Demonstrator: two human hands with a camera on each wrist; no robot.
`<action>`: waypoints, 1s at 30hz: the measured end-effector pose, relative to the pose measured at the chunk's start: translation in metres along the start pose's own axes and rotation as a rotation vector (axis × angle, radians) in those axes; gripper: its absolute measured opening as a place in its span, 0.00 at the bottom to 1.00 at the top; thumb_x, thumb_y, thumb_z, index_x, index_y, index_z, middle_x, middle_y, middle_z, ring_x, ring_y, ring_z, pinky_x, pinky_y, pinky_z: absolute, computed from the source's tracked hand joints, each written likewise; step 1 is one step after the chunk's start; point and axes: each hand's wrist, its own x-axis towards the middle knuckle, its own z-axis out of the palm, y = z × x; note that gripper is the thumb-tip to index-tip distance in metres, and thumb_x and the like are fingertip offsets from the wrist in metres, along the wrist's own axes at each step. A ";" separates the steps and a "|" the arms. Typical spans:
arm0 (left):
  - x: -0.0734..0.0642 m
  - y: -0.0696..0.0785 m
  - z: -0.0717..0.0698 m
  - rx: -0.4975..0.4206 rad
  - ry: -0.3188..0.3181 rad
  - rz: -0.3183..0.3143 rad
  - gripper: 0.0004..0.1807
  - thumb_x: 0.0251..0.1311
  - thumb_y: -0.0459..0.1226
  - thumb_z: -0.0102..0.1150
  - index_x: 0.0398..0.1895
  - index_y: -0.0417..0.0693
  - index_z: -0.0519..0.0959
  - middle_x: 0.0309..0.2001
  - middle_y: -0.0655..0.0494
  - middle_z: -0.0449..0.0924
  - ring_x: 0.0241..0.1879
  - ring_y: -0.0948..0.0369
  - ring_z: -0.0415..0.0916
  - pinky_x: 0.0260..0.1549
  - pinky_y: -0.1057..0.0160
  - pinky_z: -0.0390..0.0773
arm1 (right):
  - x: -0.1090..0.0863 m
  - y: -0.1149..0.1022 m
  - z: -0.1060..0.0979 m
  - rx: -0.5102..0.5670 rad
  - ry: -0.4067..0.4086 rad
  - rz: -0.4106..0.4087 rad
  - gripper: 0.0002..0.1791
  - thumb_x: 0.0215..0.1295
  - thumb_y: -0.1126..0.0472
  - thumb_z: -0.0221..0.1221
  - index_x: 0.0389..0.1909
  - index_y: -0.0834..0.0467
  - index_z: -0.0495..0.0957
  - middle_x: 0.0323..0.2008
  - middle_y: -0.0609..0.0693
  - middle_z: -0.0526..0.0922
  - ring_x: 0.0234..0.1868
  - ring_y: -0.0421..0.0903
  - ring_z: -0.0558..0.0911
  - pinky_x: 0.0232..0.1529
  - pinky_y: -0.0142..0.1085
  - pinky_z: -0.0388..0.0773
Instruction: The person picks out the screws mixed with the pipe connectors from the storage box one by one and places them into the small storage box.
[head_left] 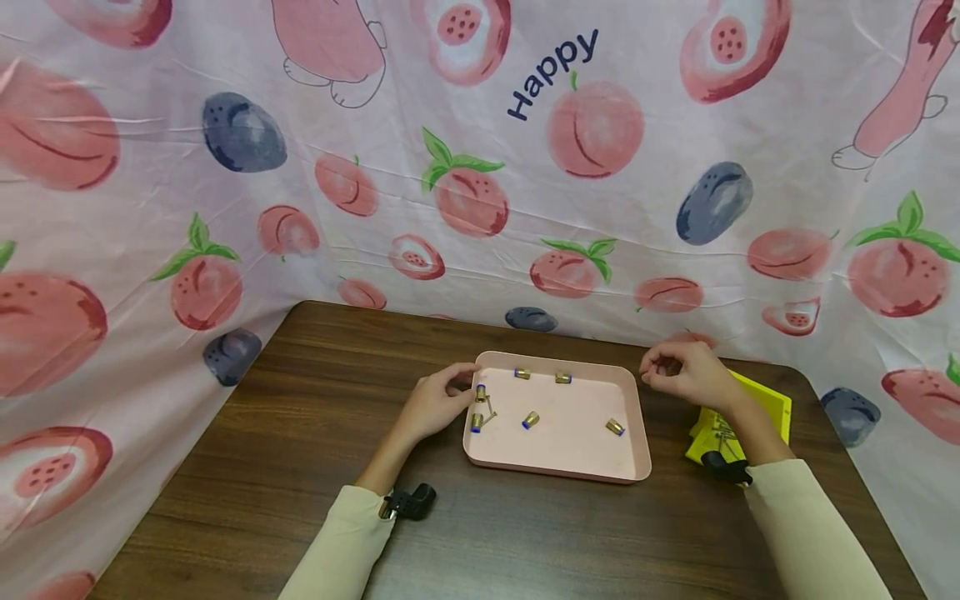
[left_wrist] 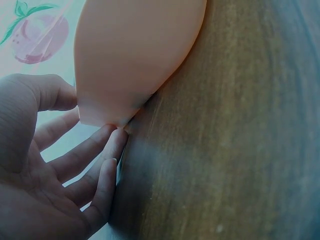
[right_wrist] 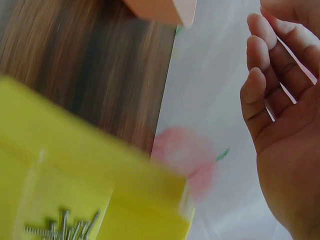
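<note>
My left hand (head_left: 438,404) holds the left edge of a pink tray (head_left: 555,467), thumb at the rim and fingertips against its outer wall, as the left wrist view shows. Several brass fittings with blue ends, one of them a fitting (head_left: 531,419) near the middle, lie spread in the tray. Beside two of these, at the left end, are thin screws (head_left: 491,410). Just past the tray's far right corner hovers my right hand (head_left: 693,377), fingers bent and thumb close to the index fingertip. I cannot tell whether anything small is between them.
A yellow box (head_left: 772,408) stands right of the tray, partly under my right forearm. Silvery screws (right_wrist: 62,227) are piled in one of its compartments. Patterned cloth (head_left: 480,275) hangs behind the dark wooden table (head_left: 300,400).
</note>
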 end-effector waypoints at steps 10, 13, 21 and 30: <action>0.000 -0.003 0.001 -0.016 0.008 0.041 0.23 0.69 0.44 0.69 0.67 0.59 0.86 0.52 0.59 0.91 0.42 0.64 0.88 0.48 0.53 0.87 | 0.024 -0.016 0.024 0.059 -0.096 0.042 0.06 0.63 0.70 0.70 0.39 0.58 0.88 0.31 0.41 0.83 0.33 0.43 0.79 0.37 0.33 0.79; 0.000 -0.003 0.001 -0.018 0.007 0.045 0.23 0.69 0.43 0.69 0.67 0.59 0.86 0.52 0.59 0.91 0.42 0.64 0.89 0.49 0.53 0.87 | 0.031 -0.019 0.032 0.071 -0.100 0.024 0.07 0.64 0.70 0.70 0.38 0.56 0.88 0.31 0.41 0.83 0.33 0.42 0.79 0.37 0.33 0.79; 0.001 -0.005 0.000 -0.026 -0.005 0.013 0.23 0.69 0.44 0.69 0.67 0.61 0.86 0.53 0.60 0.91 0.42 0.65 0.88 0.49 0.54 0.86 | 0.049 -0.031 0.047 0.095 -0.131 -0.024 0.07 0.63 0.72 0.69 0.39 0.58 0.89 0.32 0.40 0.84 0.34 0.41 0.79 0.37 0.33 0.78; 0.002 -0.003 0.000 -0.014 -0.015 0.001 0.24 0.68 0.44 0.69 0.68 0.63 0.86 0.53 0.60 0.91 0.42 0.66 0.88 0.50 0.54 0.86 | 0.069 -0.047 0.065 0.127 -0.170 -0.058 0.07 0.62 0.70 0.73 0.39 0.58 0.89 0.31 0.40 0.83 0.33 0.41 0.79 0.37 0.33 0.78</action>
